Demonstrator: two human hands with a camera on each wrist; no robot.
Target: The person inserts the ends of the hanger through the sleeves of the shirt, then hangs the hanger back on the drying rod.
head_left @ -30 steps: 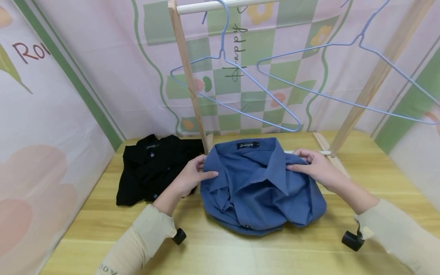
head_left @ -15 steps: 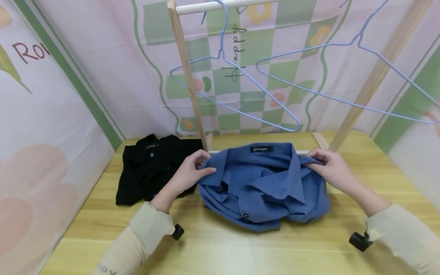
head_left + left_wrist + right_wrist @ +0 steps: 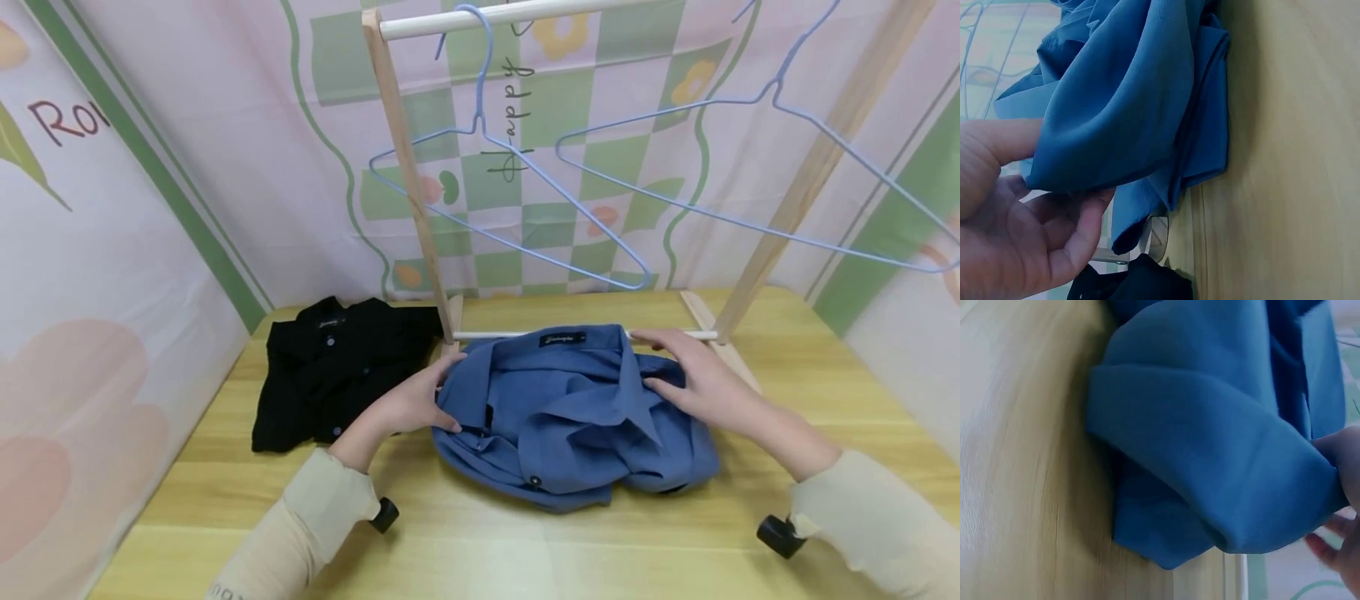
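Note:
A blue collared shirt (image 3: 577,417) with a black neck label lies bunched on the wooden table, its collar towards the rack. My left hand (image 3: 408,404) touches its left shoulder, thumb and fingers parted around the cloth. In the left wrist view, a loose fold of the shirt (image 3: 1110,106) hangs between thumb and fingers. At the other shoulder my right hand (image 3: 708,383) has its index finger stretched along the back of the collar and its thumb apart on the front. The right wrist view shows that hand (image 3: 1344,487) mostly cut off at the edge, beside the draped cloth.
A black shirt (image 3: 337,375) lies flat at the left. Behind the blue shirt stands a wooden rack (image 3: 397,125) with a white lower bar (image 3: 495,335). Two blue wire hangers, one left (image 3: 480,125) and one right (image 3: 776,87), hang from its top bar.
The blue shirt's collar shifted right, then sank lower and slightly left. Both hands pinched its shoulders earlier; now thumbs and fingers have spread apart. The black shirt has stayed put.

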